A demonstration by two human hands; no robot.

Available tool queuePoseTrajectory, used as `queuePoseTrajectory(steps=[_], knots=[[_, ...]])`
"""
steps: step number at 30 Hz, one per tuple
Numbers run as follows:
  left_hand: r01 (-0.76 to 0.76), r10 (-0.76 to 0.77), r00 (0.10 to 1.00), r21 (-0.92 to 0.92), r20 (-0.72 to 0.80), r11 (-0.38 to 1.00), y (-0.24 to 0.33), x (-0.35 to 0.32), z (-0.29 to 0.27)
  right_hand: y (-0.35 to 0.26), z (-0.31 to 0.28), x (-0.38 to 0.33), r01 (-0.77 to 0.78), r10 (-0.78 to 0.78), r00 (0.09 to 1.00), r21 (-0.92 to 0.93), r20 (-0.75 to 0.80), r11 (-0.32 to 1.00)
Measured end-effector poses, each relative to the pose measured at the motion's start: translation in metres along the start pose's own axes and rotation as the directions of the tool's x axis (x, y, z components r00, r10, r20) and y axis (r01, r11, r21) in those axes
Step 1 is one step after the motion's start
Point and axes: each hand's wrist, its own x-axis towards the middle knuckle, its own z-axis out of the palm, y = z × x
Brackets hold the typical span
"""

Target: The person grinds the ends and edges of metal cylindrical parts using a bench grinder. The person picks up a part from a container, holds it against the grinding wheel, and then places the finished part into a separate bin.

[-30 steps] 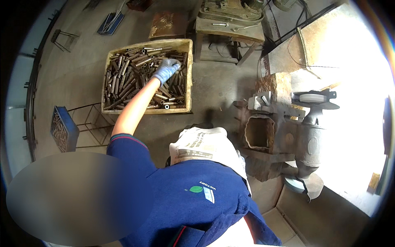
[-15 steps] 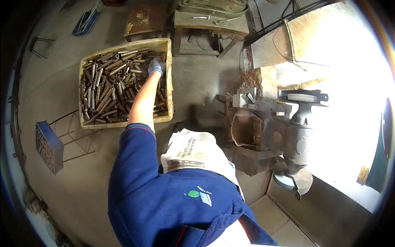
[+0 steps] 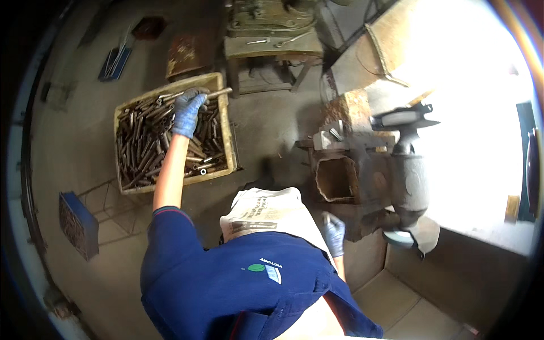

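Observation:
My left hand (image 3: 190,110), in a blue-grey glove, is closed round a metal tube (image 3: 220,92) above the far part of a yellowish bin (image 3: 231,150). The tube's end sticks out to the right over the bin's rim. Below the hand, the bin is heaped with short brown and grey metal tubes (image 3: 148,133) lying at all angles. On my right side, low beside the grinder, my gloved right hand (image 3: 335,237) has its fingers closed. A small pale end (image 3: 326,217) shows at its fingertips; its kind is too small to tell.
A bench grinder (image 3: 409,181) with wheels at both ends stands at right, beside a ragged-edged box (image 3: 335,178). A wooden bench (image 3: 275,48) with wrenches is at the back. At left are a blue tray (image 3: 85,224) on a stand and another blue box (image 3: 115,63).
My left hand has risen from among the tubes and moved left and nearer, a tube now in its grip. My right hand has come into view beside the grinder. The view has shifted slightly.

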Motion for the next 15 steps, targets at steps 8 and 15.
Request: queuePoseTrajectory(steps=[8, 15], knots=[[0.272, -0.138, 0.439, 0.014, 0.888, 0.962, 0.071, -0.070, 0.232, -0.187, -0.043, 0.028, 0.341, -0.538, 0.839, 0.685, 0.088, 0.644], [0.563, -0.311, 0.223, 0.139, 0.924, 0.815, 0.028, -0.149, 0.328, -0.154, -0.033, -0.011, 0.514, -0.463, 0.855, 0.273, -0.232, 0.813]])
